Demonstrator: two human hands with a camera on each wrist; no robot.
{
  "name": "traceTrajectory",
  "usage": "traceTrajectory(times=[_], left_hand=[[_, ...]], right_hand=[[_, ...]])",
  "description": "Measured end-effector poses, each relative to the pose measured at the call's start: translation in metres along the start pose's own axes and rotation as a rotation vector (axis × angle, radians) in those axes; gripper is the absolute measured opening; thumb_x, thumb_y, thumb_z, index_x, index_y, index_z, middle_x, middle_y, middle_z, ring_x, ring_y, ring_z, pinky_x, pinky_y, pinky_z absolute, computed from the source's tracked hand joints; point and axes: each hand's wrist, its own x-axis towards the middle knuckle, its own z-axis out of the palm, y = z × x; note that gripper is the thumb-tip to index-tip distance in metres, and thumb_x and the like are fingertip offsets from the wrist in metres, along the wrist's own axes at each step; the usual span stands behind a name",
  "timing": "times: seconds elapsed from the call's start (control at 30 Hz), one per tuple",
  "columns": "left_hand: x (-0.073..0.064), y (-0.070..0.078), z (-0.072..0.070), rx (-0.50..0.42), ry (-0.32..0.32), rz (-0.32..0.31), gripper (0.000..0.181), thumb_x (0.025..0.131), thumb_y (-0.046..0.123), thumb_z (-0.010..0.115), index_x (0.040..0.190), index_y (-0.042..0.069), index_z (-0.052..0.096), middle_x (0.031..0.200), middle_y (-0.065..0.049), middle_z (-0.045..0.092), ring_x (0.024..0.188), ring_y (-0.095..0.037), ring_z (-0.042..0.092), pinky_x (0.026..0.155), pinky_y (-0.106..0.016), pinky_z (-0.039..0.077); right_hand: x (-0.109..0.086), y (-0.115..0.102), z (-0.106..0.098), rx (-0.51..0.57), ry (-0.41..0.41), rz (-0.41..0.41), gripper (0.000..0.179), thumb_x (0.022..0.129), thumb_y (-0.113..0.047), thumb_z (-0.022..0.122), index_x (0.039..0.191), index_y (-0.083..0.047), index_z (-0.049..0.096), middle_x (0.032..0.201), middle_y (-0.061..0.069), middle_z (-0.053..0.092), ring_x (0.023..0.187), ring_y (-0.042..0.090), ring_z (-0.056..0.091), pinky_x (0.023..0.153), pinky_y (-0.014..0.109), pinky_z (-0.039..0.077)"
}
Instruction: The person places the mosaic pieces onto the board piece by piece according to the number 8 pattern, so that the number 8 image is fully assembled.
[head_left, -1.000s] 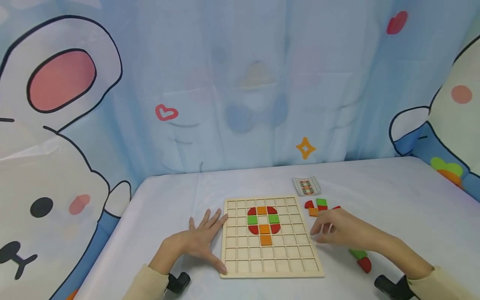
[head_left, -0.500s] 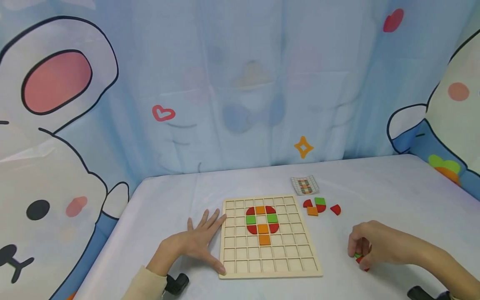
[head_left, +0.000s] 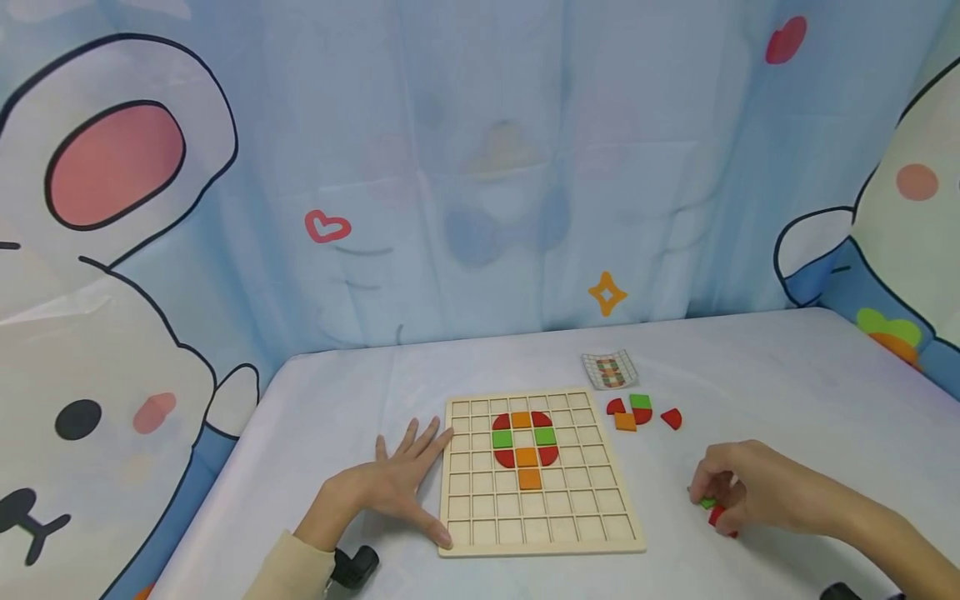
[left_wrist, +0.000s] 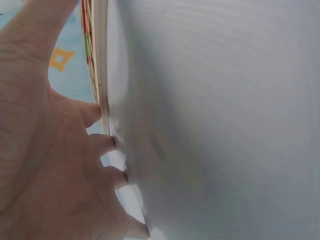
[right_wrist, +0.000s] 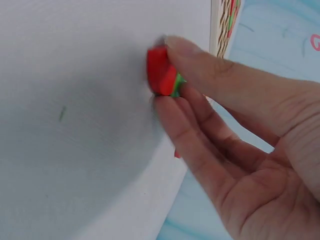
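White table [head_left: 810, 392], left hand [head_left: 392, 483] touching board [head_left: 543, 507], right fingers [right_wrist: 195, 145] pinching red piece [right_wrist: 160, 72]

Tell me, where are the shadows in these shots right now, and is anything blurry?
Head view: fairly even light, the board reads clearly, a faint shadow below the right hand; left wrist view: a grey shadow on the cloth beside the left hand; right wrist view: a broad soft shadow, and the red piece looks slightly blurred.

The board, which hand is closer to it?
Left. The left hand touches the left edge of the board; the right hand is apart, beyond its right edge.
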Motion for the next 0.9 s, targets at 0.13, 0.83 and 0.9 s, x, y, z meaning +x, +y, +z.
traceTrajectory(times=[0.13,0.83,0.9], left_hand=[[0.0,0.0,0.001,0.002,0.001,0.002,0.135,0.074,0.057,0.091,0.17,0.018,0.003,0.176,-0.012,-0.006,0.16,-0.039,-0.011,0.114,-0.081,-0.003],[0.0,-0.001,0.001,0.009,0.006,0.014,0.136,0.075,0.057,0.091,0.17,0.018,0.002,0.176,-0.013,-0.006,0.16,-0.04,-0.012,0.114,-0.082,-0.004],[0.0,-0.001,0.001,0.01,0.007,0.015,0.136,0.075,0.057,0.091,0.17,0.018,0.003,0.176,-0.013,-0.006,0.16,-0.04,-0.011,0.114,-0.082,-0.003]], right_hand=[[0.001,0.001,0.002,-0.02,0.027,-0.022,0.027,0.077,0.0,0.09,0.094,-0.011,0.073,0.091,-0.004,0.066,0.075,0.009,0.059,0.068,0.024,0.061],[-0.003,0.001,0.011,-0.065,0.132,-0.011,0.026,0.074,0.002,0.091,0.094,-0.006,0.076,0.084,-0.005,0.066,0.071,0.007,0.058,0.065,0.021,0.057],[-0.003,-0.003,0.013,-0.063,0.138,0.02,0.026,0.074,0.003,0.091,0.094,-0.006,0.076,0.085,-0.004,0.065,0.072,0.01,0.059,0.065,0.022,0.057]])
